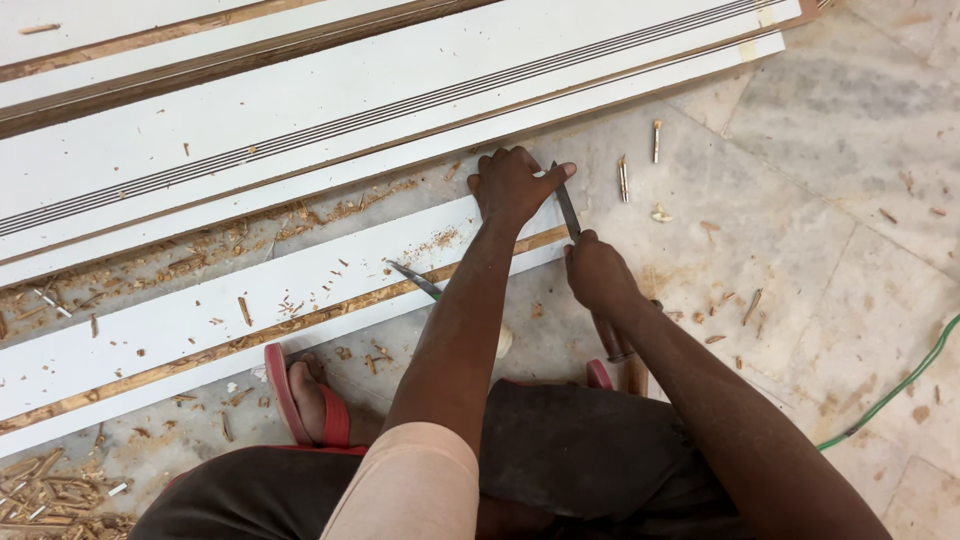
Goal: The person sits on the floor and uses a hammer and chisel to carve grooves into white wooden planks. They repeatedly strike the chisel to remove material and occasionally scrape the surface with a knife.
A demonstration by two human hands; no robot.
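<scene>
- On the marble floor [850,200], a long white laminated board with a raw wooden edge strip [200,315] lies slantwise in front of the squatting person; it is the landmark for everything below.
- The left hand [512,185] rests on the right end of this board, fingers curled down on the white face and the thumb stretched out to touch the blade of a metal chisel [567,208].
- The right hand [597,272] sits just off the board's near edge, closed tight around the chisel's brown wooden handle [610,338], which sticks out below the fist.
- The chisel blade stands steeply, its tip at the board's right end, beside the left thumb.
- A second slim tool with a green grip [415,281] lies on the board's wooden strip, left of the left forearm.
- A foot in a red sandal [305,395] is planted against the board's near edge.
- Beyond the board's far edge lie wider white panels with dark grooved lines [350,125].
- Wood chips [50,490] are scattered along the board and piled off its near left end.
- Small wooden dowel pegs [657,140] lie on the floor past the board's right end.
- A green cable [900,385] runs across the floor well to the right of the board.
</scene>
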